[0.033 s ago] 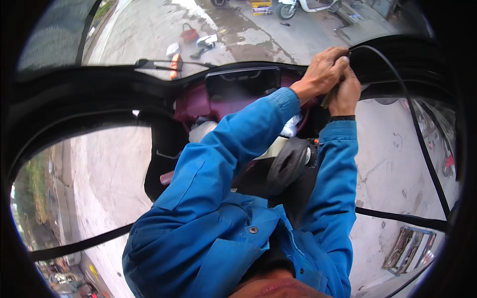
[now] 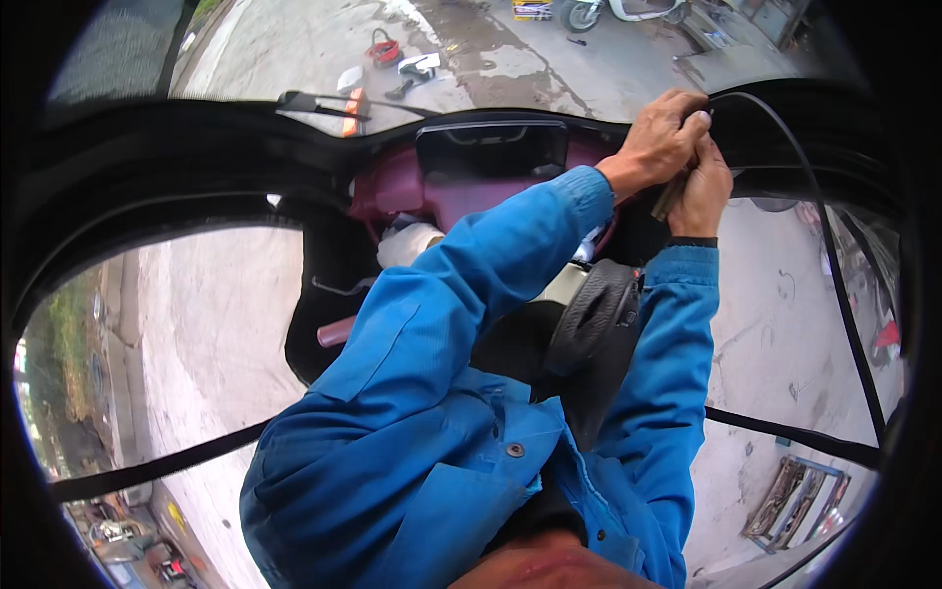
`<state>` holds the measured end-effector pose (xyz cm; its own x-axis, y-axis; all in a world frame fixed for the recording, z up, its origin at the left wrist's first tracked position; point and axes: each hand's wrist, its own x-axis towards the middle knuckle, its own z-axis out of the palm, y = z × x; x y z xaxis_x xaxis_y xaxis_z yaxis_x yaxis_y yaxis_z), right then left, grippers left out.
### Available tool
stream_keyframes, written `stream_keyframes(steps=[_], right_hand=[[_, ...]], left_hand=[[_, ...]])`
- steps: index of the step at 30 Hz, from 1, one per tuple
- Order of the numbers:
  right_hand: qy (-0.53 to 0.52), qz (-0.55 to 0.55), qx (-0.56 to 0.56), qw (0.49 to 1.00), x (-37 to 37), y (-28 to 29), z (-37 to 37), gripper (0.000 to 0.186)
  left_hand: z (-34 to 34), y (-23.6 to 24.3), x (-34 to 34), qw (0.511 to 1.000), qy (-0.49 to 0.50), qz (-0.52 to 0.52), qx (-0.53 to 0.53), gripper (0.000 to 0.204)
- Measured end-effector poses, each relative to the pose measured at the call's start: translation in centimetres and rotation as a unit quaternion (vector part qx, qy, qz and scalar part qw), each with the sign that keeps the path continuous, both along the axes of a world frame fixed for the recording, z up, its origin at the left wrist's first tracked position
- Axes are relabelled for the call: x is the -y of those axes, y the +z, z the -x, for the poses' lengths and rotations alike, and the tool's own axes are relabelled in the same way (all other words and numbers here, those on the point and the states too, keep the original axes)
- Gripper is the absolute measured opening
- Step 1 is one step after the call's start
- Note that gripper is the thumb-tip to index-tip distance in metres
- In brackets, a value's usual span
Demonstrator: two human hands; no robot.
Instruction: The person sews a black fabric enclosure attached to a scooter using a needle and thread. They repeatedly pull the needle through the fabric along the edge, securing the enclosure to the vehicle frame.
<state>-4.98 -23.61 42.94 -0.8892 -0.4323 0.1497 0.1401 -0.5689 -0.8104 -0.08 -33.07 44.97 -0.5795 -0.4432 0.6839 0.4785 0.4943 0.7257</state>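
Both arms, in blue jacket sleeves, reach up to the top right of a black curved frame (image 2: 196, 167). My left hand (image 2: 659, 142) pinches the end of a thin black rubber strip (image 2: 824, 226), which arcs right and down along the frame's edge. Just below and touching it, my right hand (image 2: 705, 188) is closed around a short brownish tool handle (image 2: 670, 201) pressed against the frame. The tool's tip is hidden by the fingers.
Through the frame I see a maroon scooter (image 2: 392, 187) with a dark dashboard panel (image 2: 491, 147) and a round black part (image 2: 589, 314) under my arms. Tools and a red object (image 2: 385, 49) lie on the wet concrete beyond. A second black strip (image 2: 795, 437) crosses the lower right.
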Motion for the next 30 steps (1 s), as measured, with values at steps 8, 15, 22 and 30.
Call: stream_keyframes(steps=[8,15,22,30], right_hand=[[-0.238,-0.423,-0.347,0.803,-6.7,-8.7,-5.2,0.036],[-0.175,-0.49,-0.295,0.801,-7.5,-11.2,-6.1,0.04],[-0.16,-0.533,-0.318,0.768,-7.9,-13.1,-4.8,0.037],[-0.22,-0.548,-0.346,0.729,-7.8,-12.2,-5.9,0.041]], left_hand=[[1.3,-4.8,-2.0,0.997,0.081,0.006,0.011,0.056],[1.2,-7.9,-1.9,0.981,0.048,0.094,0.161,0.093],[4.2,-10.4,-3.3,0.97,0.151,0.155,0.115,0.092],[4.7,-11.7,-3.0,0.964,0.157,0.187,0.108,0.094]])
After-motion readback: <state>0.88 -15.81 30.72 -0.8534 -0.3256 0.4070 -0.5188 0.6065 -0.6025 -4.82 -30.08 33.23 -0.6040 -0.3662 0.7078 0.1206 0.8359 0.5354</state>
